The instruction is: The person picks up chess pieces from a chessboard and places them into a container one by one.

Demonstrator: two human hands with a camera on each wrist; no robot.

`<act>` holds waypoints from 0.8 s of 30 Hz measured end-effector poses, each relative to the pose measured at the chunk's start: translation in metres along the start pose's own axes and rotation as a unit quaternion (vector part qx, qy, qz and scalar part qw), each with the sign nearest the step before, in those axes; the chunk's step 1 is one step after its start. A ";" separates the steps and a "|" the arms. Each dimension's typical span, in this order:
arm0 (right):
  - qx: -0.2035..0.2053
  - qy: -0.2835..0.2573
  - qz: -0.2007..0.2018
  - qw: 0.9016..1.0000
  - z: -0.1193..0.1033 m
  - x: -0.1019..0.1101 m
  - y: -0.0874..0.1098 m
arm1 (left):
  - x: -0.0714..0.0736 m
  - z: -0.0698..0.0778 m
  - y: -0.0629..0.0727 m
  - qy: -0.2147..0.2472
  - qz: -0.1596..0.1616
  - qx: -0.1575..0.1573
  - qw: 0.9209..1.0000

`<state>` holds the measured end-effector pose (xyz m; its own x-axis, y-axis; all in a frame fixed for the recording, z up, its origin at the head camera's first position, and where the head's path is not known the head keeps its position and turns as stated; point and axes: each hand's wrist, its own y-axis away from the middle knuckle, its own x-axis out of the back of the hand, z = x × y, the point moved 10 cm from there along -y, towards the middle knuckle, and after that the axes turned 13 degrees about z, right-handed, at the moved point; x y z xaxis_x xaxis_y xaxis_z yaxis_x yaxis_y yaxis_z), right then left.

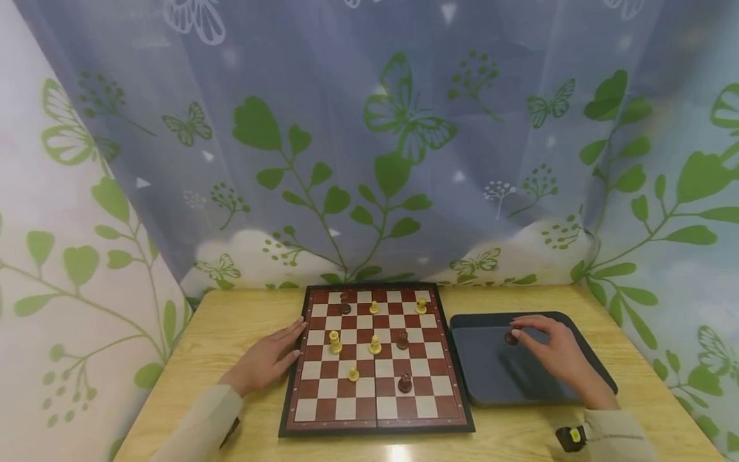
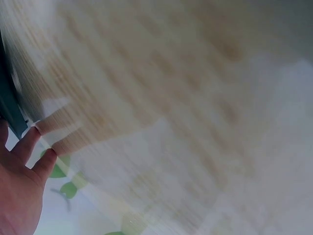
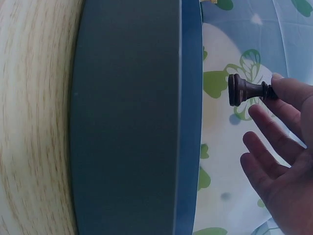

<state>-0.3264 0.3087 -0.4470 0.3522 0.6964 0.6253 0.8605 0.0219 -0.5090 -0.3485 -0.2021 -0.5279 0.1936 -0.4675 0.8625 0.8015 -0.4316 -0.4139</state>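
My right hand (image 1: 553, 351) is over the dark tray (image 1: 482, 372), pinching a dark brown chess piece (image 3: 244, 91) between thumb and forefinger. In the right wrist view the piece lies sideways, its round base pointing away from the hand and its top covered by the fingertips. The other fingers spread loosely below. At the left edge of the chessboard (image 1: 360, 409), my left hand (image 1: 264, 360) rests with fingers extended, the tips at the frame. Dark pieces, one of them a knight-like piece (image 1: 405, 383), and several cream pieces, such as a pawn (image 1: 353, 373), stand on the board.
The board and tray lie side by side on a wood-grain table (image 1: 231, 314). Behind them hangs a blue curtain (image 1: 346, 128) printed with leaves and butterflies, and similar cloth closes in both sides. A small black device (image 1: 571, 438) is at the right sleeve.
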 end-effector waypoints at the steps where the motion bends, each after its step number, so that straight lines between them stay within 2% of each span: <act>1: 0.000 0.001 0.000 1.000 0.001 0.000 0.000 | 0.000 -0.001 0.000 -0.002 -0.001 0.000 1.000; 11: -0.001 0.016 0.000 1.000 0.012 0.004 0.001 | -0.004 -0.001 -0.001 -0.001 -0.001 -0.001 1.000; 24: -0.021 0.023 -0.016 0.999 0.026 0.007 0.005 | 0.001 0.003 -0.002 -0.002 0.014 -0.010 1.000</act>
<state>-0.3288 0.3323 -0.4607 0.3403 0.6618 0.6680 0.8860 0.0122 -0.4635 -0.3485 -0.1991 -0.5254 0.2175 -0.4762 0.8520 0.7848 -0.4337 -0.4427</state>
